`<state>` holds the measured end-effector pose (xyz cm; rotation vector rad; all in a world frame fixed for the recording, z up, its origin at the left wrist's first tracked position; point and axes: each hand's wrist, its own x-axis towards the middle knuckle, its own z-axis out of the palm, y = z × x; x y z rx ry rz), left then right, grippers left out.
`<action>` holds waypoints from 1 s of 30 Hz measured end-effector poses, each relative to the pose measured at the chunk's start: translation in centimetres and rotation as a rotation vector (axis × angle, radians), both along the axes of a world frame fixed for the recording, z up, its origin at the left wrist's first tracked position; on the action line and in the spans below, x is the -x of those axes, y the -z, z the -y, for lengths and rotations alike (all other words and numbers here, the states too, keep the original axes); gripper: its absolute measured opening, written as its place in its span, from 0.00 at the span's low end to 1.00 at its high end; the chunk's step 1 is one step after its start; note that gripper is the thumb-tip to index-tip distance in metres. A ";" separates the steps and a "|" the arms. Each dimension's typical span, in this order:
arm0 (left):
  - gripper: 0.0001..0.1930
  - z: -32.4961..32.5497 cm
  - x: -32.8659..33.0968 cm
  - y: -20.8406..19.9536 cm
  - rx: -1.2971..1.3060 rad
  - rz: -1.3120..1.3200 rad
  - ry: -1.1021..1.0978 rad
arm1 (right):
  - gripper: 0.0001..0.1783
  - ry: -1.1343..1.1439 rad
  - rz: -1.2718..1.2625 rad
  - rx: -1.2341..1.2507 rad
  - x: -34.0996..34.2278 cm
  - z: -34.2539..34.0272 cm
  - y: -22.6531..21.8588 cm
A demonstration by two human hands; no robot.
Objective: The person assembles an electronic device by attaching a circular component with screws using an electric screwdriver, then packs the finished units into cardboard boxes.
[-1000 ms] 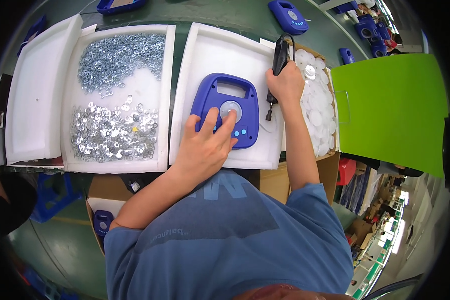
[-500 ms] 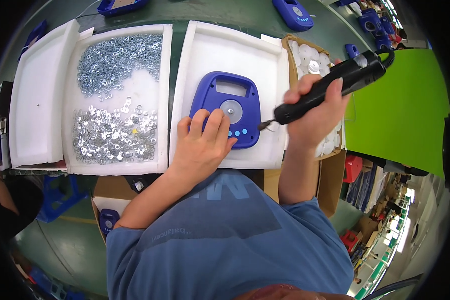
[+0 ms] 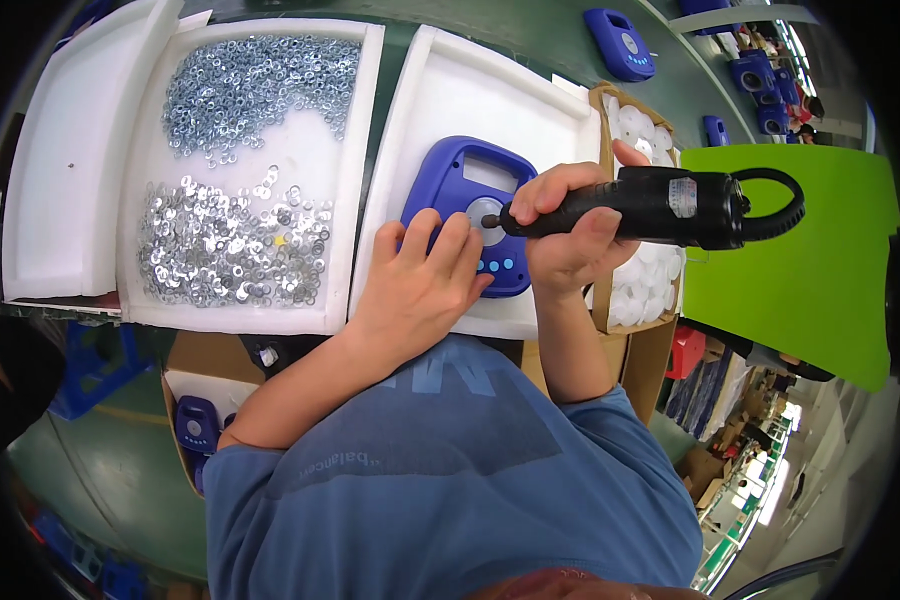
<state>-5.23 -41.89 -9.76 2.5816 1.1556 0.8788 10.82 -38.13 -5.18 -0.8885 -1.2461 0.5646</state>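
Now | right hand [image 3: 570, 225] clamped on screwdriver [image 3: 650, 207], axis horizontal, tip left | left hand [image 3: 420, 290] flat on blue device [image 3: 465, 180]

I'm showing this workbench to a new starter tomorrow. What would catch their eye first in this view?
Probably the right hand gripping a black electric screwdriver, its tip at the round middle of a blue plastic device in a white foam tray. The left hand presses flat on the device's lower edge. To the left, another white tray holds two heaps of shiny metal washers, and a bright green panel stands at the right.
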 end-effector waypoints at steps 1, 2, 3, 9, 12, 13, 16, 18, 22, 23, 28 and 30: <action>0.25 0.0 0.0 0.0 0.013 0.000 0.002 | 0.42 -0.002 0.003 0.003 0.0 0.0 0.0; 0.25 0.0 0.0 0.0 0.016 0.003 -0.003 | 0.39 -0.012 0.046 -0.007 0.0 -0.1 -0.1; 0.25 0.0 0.1 -0.1 0.012 -0.007 -0.005 | 0.36 -0.022 0.089 -0.018 0.0 -0.2 -0.2; 0.24 0.0 0.2 0.1 0.004 -0.006 0.007 | 0.20 -0.240 -0.056 0.054 -0.9 0.0 -1.7; 0.24 0.0 0.1 0.2 0.023 -0.016 0.003 | 0.15 -0.126 -0.045 0.074 0.9 0.3 -1.4; 0.24 -0.1 0.1 0.2 0.021 -0.011 0.006 | 0.14 0.003 -0.028 0.056 1.5 0.4 -1.5; 0.24 0.0 0.2 -0.1 0.030 -0.006 0.006 | 0.12 0.022 -0.045 0.014 1.3 0.3 -1.4; 0.24 -0.1 0.2 0.2 0.030 0.002 0.003 | 0.16 0.055 -0.120 0.109 1.2 -0.4 -1.8; 0.25 0.0 0.2 0.1 0.044 0.010 0.009 | 0.10 0.051 -0.052 0.087 1.2 -0.2 -1.4; 0.25 0.0 0.2 0.1 0.045 0.010 0.007 | 0.09 0.049 -0.048 0.076 1.1 -0.2 -1.4; 0.25 0.0 0.1 0.2 0.055 0.017 0.005 | 0.07 0.028 -0.054 0.082 1.4 0.1 -1.3; 0.24 0.0 0.2 0.2 0.054 0.015 0.006 | 0.06 0.060 -0.033 0.094 1.5 0.1 -1.2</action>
